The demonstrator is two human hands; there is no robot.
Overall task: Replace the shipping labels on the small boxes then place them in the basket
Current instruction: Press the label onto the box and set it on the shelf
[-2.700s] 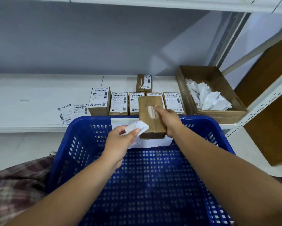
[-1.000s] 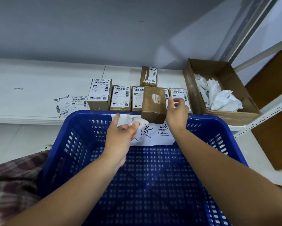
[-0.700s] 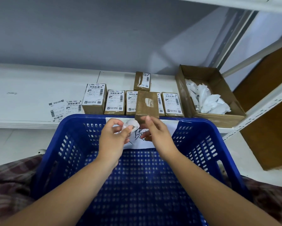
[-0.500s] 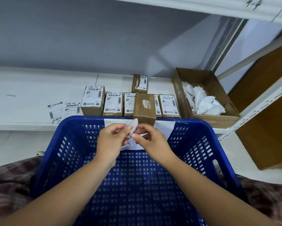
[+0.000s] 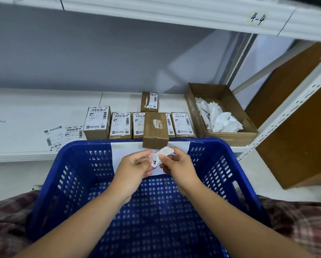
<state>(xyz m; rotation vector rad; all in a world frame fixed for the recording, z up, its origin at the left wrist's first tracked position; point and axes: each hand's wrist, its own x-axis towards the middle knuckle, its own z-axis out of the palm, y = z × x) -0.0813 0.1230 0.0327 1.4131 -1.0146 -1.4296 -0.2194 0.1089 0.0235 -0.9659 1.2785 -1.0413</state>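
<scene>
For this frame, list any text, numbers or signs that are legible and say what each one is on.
"4-4": handwritten on the white upper shelf edge.
White shipping labels on the small brown cardboard boxes: barcodes and QR codes, print too small to read.
Loose white label sheets on the white lower shelf: barcodes only, text unreadable.
White paper sign on the blue plastic basket: writing hidden by the hands.
Crumpled white label held by both hands: unreadable.

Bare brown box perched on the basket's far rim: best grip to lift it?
Take the bare brown box by its two long side faces, pinching across the width from above at the near end. It lies flat, overhanging the basket rim, with labelled boxes close on both sides farther back; the near end is free.
</scene>
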